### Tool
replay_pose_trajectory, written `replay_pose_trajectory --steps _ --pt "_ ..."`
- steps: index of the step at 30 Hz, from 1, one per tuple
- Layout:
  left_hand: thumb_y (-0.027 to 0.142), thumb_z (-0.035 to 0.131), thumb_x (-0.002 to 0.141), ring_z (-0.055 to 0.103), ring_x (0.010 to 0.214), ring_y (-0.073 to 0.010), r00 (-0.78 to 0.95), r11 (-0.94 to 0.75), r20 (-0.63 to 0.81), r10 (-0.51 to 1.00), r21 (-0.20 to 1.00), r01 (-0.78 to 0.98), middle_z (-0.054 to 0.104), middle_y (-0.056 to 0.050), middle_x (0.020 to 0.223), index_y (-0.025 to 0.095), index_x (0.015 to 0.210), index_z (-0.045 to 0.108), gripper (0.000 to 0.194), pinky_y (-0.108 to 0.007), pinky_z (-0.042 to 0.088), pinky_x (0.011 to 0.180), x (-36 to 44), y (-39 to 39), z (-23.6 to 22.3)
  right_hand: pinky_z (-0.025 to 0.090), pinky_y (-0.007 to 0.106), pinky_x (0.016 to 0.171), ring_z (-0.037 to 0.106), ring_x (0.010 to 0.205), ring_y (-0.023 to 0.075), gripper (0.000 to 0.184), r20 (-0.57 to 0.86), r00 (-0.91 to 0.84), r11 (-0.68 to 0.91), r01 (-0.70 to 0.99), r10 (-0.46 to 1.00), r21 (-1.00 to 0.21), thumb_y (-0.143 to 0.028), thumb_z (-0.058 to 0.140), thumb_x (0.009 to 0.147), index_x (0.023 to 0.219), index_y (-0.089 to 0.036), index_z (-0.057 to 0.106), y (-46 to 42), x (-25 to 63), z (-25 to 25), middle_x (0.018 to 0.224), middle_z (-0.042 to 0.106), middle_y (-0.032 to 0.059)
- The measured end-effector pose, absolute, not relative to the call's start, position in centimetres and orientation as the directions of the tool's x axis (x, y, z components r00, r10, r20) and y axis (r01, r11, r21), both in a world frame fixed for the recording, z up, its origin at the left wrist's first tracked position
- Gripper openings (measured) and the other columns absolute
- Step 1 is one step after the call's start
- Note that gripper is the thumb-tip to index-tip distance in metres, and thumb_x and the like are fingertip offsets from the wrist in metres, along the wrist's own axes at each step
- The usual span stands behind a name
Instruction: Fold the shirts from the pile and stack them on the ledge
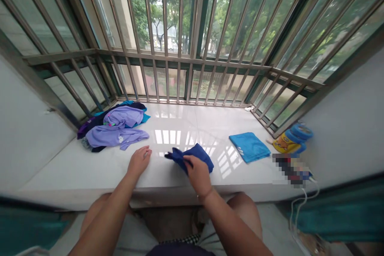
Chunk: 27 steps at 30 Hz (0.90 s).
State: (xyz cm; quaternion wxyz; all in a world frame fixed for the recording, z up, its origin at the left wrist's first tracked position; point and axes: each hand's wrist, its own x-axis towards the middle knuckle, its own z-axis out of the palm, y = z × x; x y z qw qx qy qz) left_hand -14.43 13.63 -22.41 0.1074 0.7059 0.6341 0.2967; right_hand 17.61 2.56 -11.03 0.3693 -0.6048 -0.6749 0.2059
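A dark blue folded garment (201,154) lies on the white sill in front of me. My right hand (196,172) grips its near side, fingers closed on the cloth, and a loose end sticks out to the left. To the left of it, my left hand (139,161) rests at the sill surface, apart from the cloth, with fingers somewhat curled and nothing visible in them. Beyond that hand, lilac clothes (115,134) lie in a crumpled pile with dark and teal pieces. A bright blue cloth (250,147), folded into a flat square, lies to the right.
Metal window bars (180,64) close off the back and sides of the white sill (192,122). At the right wall stands a yellow and blue container (292,139). In front of it is a blurred-out item (292,170), with white cables (295,216) hanging below.
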Motion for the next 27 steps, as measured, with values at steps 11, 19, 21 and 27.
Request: replay_pose_trajectory --steps 11,19,21,27 --pt "0.048 0.041 0.102 0.069 0.128 -0.0309 0.024 -0.182 0.295 0.955 0.521 0.834 0.076 -0.011 0.137 0.024 0.097 0.076 0.043 -0.048 0.050 0.120 -14.4 13.7 -22.6 0.050 0.030 0.062 0.065 0.067 0.0204 0.063 0.189 0.601 -0.046 0.354 0.777 -0.934 -0.063 0.079 0.070 0.107 -0.012 0.082 9.2 38.2 0.5 0.080 0.077 0.0073" --pt "0.049 0.042 0.101 0.069 0.127 -0.0297 0.027 -0.183 0.299 0.954 0.507 0.842 0.076 -0.010 0.137 0.024 0.098 0.075 0.041 -0.046 0.051 0.119 -14.5 13.8 -22.7 0.043 0.030 0.062 0.059 0.066 0.0192 0.047 0.349 0.584 -0.185 0.664 0.733 -0.724 -0.052 0.073 0.079 0.101 -0.012 0.084 10.5 44.5 1.1 0.071 0.072 0.0056" --pt "0.048 0.042 0.100 0.070 0.126 -0.0301 0.031 -0.185 0.297 0.954 0.509 0.841 0.076 -0.011 0.136 0.024 0.097 0.075 0.041 -0.047 0.051 0.118 -14.6 13.8 -22.6 0.043 0.029 0.062 0.060 0.067 0.0193 0.048 0.346 0.582 -0.189 0.667 0.736 -0.720 -0.052 0.073 0.080 0.106 -0.013 0.084 11.2 45.7 0.8 0.075 0.073 0.0056" --pt "0.048 0.043 0.100 0.069 0.126 -0.0306 0.034 -0.186 0.289 0.957 0.517 0.836 0.076 -0.011 0.136 0.023 0.096 0.074 0.041 -0.048 0.052 0.118 -14.6 13.8 -22.6 0.045 0.029 0.062 0.063 0.070 0.0204 0.049 0.291 0.682 -0.284 0.599 0.671 -0.749 -0.047 0.075 0.082 0.115 -0.012 0.082 14.0 51.2 0.8 0.082 0.075 0.0068"
